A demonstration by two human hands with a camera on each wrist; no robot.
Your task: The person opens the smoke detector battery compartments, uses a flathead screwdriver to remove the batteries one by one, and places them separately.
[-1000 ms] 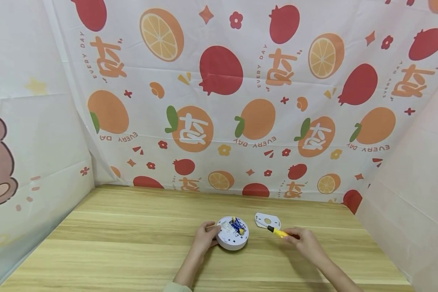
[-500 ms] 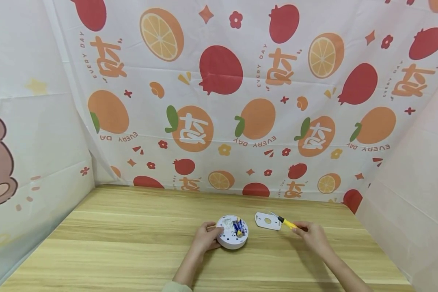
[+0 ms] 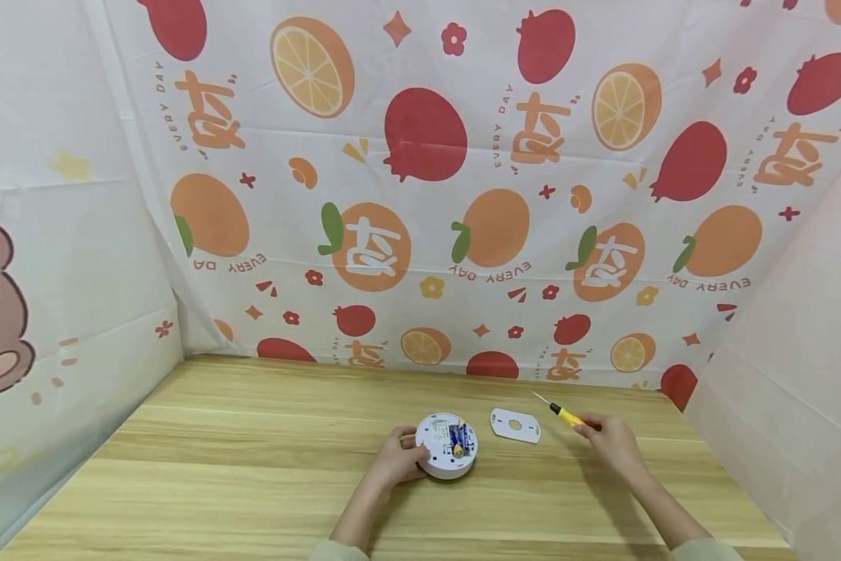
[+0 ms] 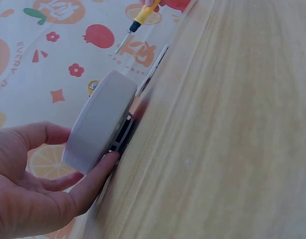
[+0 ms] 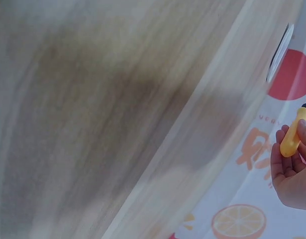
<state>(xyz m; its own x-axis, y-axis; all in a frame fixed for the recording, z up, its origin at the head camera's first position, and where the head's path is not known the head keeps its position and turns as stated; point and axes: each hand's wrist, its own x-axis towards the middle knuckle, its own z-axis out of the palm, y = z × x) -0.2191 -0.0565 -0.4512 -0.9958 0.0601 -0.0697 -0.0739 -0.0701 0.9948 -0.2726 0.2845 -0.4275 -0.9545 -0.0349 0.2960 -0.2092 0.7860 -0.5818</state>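
My left hand (image 3: pixel 397 461) grips the left rim of a round white device (image 3: pixel 443 466), thumb over the top edge. Blue wires with a yellow connector (image 3: pixel 458 449) lie on its upper face. In the left wrist view the device (image 4: pixel 100 119) shows its smooth side wall, with a black part on its underside. My right hand (image 3: pixel 615 446) holds a screwdriver (image 3: pixel 570 418) by its yellow handle, the thin shaft pointing up and left. The right wrist view shows the same screwdriver (image 5: pixel 294 132) between thumb and fingers. Between the hands lies a flat white plate (image 3: pixel 525 436) with a round centre hole.
The wood-grain table (image 3: pixel 252 452) carries the plate just right of the device. Behind it hangs a white curtain (image 3: pixel 420 234) printed with fruit. Similar cloth walls stand at the left (image 3: pixel 76 273) and right (image 3: pixel 778 374).
My right hand has moved right, taking the screwdriver off from over the plate. The round device has turned a little in my left hand, so its wires sit differently.
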